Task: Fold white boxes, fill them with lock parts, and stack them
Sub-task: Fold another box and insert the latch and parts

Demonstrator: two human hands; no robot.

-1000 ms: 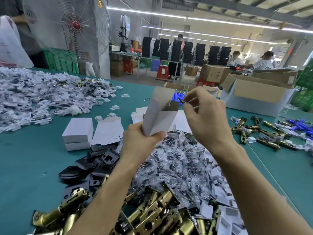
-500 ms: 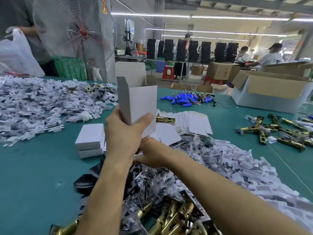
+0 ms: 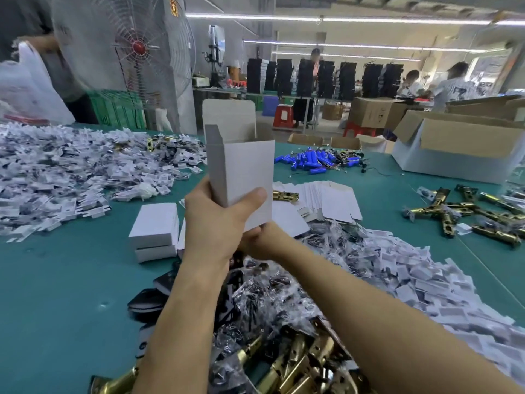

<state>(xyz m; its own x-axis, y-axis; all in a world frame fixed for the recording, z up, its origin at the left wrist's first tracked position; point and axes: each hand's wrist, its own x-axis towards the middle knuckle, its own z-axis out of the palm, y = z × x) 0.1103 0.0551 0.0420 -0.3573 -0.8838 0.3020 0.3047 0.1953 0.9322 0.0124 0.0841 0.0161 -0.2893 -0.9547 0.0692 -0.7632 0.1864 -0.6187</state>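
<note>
My left hand (image 3: 216,223) grips an upright white box (image 3: 241,169) with its top flap standing open. My right hand (image 3: 262,241) sits under the box's bottom end, mostly hidden behind the left hand. Two closed white boxes (image 3: 154,230) lie stacked to the left. Flat unfolded box blanks (image 3: 331,199) lie fanned behind the held box. Brass latch parts (image 3: 295,368) and bagged screws (image 3: 270,297) are heaped in front of me, with black plates (image 3: 147,304) at their left edge.
A big pile of white bagged parts (image 3: 71,174) covers the left of the green table (image 3: 56,294); another white pile (image 3: 420,277) runs along the right. Blue cylinders (image 3: 315,160), loose brass latches (image 3: 466,213), an open carton (image 3: 460,149) and a fan (image 3: 127,49) stand beyond.
The box was tilted with my right hand at its top end; now it stands upright, top flap open, and my right hand has dropped beneath its bottom.
</note>
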